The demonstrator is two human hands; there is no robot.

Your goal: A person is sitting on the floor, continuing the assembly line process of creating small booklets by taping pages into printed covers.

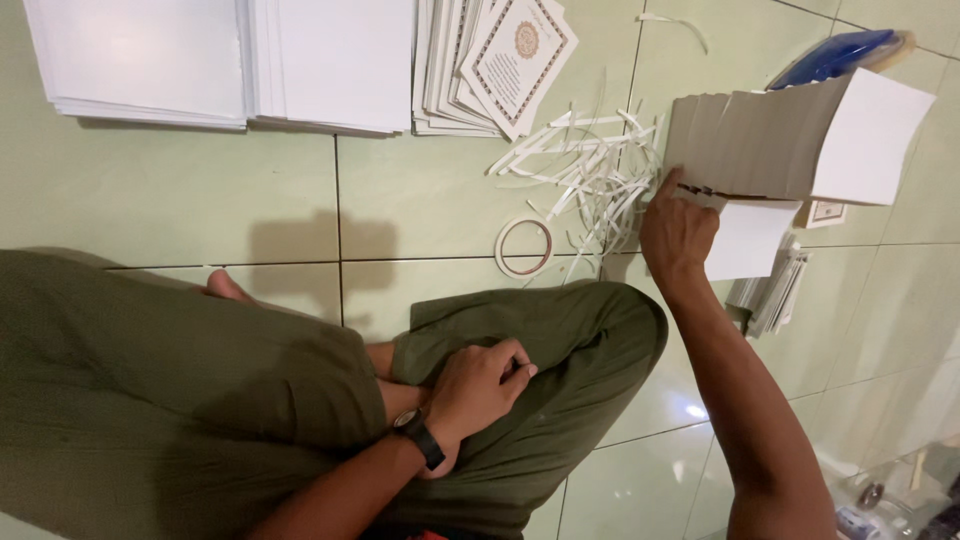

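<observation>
My right hand reaches out to a fanned row of grey cards standing on edge on the floor, its fingers gripping the row's near end. A white card fronts the far end of that row. My left hand, with a black watch on the wrist, rests curled on my knee against the olive trousers; nothing shows in it. A roll of white tape lies flat on the tile between my knee and the right hand.
A heap of white paper strips lies beside the cards. Stacks of white sheets and a pile of ornate-bordered cards line the far edge. A blue object sits behind the grey cards; more cards lie under my forearm.
</observation>
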